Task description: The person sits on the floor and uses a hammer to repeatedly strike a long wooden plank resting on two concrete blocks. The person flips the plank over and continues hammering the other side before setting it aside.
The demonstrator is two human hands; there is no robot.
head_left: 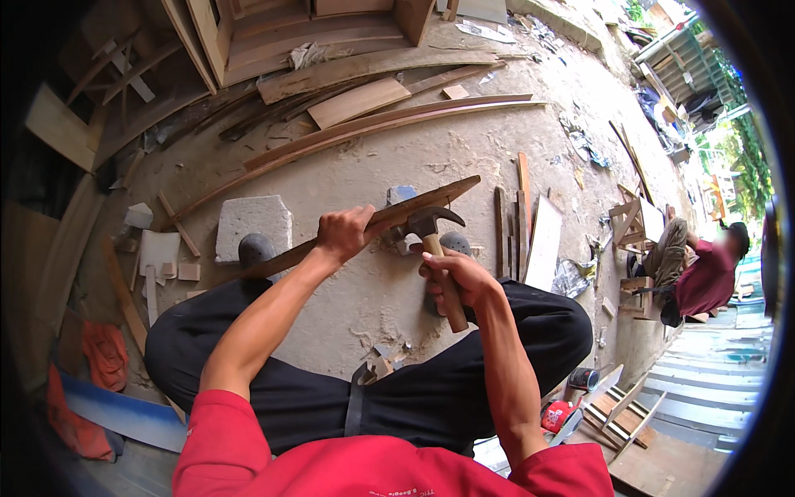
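Observation:
My left hand [346, 232] is wrapped round a long narrow wooden plank [431, 197], which slants up to the right across my lap. A claw hammer [451, 286] with a wooden handle is in my right hand [464, 277], its fingers closed round the grip. The hammer's dark metal head lies against or just in front of the plank near its right part; I cannot tell if they touch. What looks like a thin nail [448, 201] shows at the plank beside the claw. Below the plank, my dark shoes [257, 248] are partly hidden.
A white block [252, 225] sits on the dusty floor beyond my left foot. Long boards [381, 116] lie ahead, before a wooden cabinet frame [323, 37]. Upright strips and a pale panel [542, 236] are at the right. Further right, another person [704, 277] sits. An orange cloth [103, 356] lies left.

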